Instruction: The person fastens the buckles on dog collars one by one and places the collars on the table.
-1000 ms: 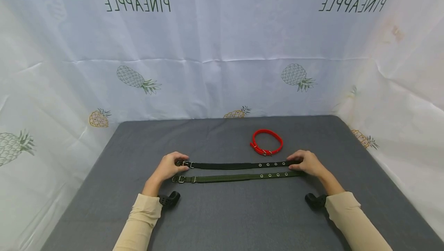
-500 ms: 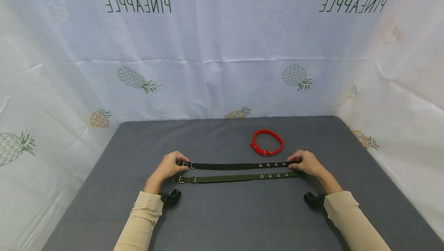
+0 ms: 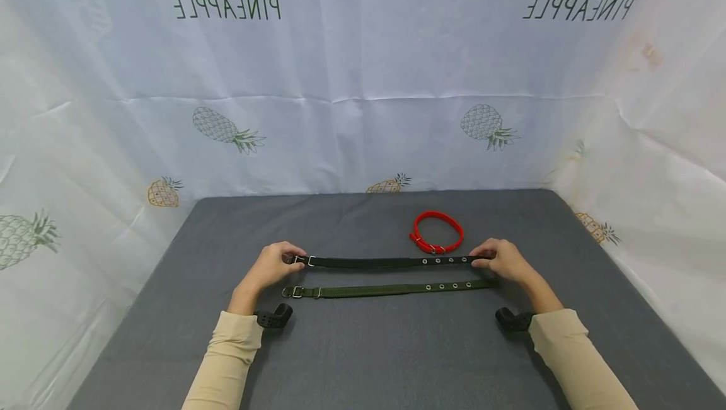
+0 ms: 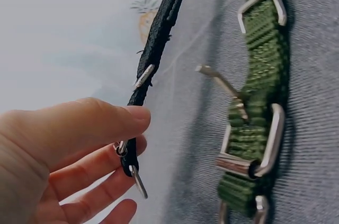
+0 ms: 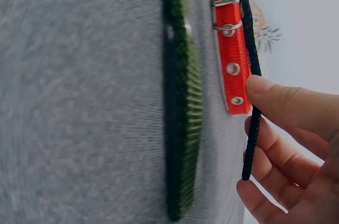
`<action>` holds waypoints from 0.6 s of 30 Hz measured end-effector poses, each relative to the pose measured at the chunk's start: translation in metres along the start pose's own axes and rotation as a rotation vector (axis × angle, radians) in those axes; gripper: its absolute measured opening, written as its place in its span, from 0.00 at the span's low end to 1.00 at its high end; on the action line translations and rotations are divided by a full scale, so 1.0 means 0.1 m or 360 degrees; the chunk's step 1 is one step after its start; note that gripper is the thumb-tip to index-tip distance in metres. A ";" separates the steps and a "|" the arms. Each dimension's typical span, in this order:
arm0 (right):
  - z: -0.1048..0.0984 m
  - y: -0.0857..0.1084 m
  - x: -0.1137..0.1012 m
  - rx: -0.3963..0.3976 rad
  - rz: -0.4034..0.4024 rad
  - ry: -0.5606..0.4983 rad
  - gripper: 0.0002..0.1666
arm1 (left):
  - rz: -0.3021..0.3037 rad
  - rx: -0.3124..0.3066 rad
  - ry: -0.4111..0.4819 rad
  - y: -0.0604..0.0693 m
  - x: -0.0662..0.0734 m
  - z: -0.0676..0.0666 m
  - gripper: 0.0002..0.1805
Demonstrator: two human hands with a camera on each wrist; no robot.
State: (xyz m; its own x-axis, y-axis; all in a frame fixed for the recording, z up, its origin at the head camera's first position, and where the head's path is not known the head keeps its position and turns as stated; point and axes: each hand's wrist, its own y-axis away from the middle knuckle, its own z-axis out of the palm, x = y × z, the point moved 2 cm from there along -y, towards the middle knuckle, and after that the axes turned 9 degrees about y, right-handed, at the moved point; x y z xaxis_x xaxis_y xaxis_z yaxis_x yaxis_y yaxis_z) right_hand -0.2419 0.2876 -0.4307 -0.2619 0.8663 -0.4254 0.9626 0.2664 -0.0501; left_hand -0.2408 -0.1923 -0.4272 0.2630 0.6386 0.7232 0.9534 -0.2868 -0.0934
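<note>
A black strap (image 3: 368,263) with metal eyelets stretches between both hands, raised off the table. My left hand (image 3: 273,265) pinches its buckle end; in the left wrist view the thumb of that hand (image 4: 79,144) lies over the black strap (image 4: 159,38) near the metal rings. The eyelet end is pinched by my right hand (image 3: 505,261), also seen in the right wrist view as a hand (image 5: 296,139) with thumb and fingers on the strap (image 5: 251,49). Nearer to me, a green strap (image 3: 368,291) lies straight on the table, touched by neither hand.
On the grey table (image 3: 386,347), a red collar (image 3: 420,216) closed in a loop lies behind the black strap, right of centre. White curtains (image 3: 351,145) with pineapple prints stand behind the table and at its sides. Each wrist wears a black device.
Both hands have lifted the black strap slightly and moved it away from me, widening the gap to the green strap. The green strap and red collar have stayed put.
</note>
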 end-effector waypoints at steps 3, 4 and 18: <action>-0.02 -0.01 0.00 0.0016 0.0011 -0.0006 0.10 | -0.0029 -0.0005 -0.0002 0.00 0.02 -0.02 0.12; -0.03 -0.01 0.00 0.0020 0.0006 -0.0004 0.11 | -0.0037 -0.0003 -0.0002 0.00 0.02 -0.03 0.12; -0.18 0.07 -0.07 0.0012 0.0054 -0.0173 0.16 | -0.0040 0.0045 0.0071 0.04 0.07 -0.08 0.13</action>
State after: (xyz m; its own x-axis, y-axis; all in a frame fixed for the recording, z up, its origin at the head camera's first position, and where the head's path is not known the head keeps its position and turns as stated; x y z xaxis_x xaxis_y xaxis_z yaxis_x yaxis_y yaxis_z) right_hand -0.2345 0.2915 -0.4117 -0.2202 0.8236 -0.5227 0.9714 0.2339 -0.0407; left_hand -0.2364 -0.1949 -0.4166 0.2324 0.6126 0.7555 0.9637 -0.2502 -0.0936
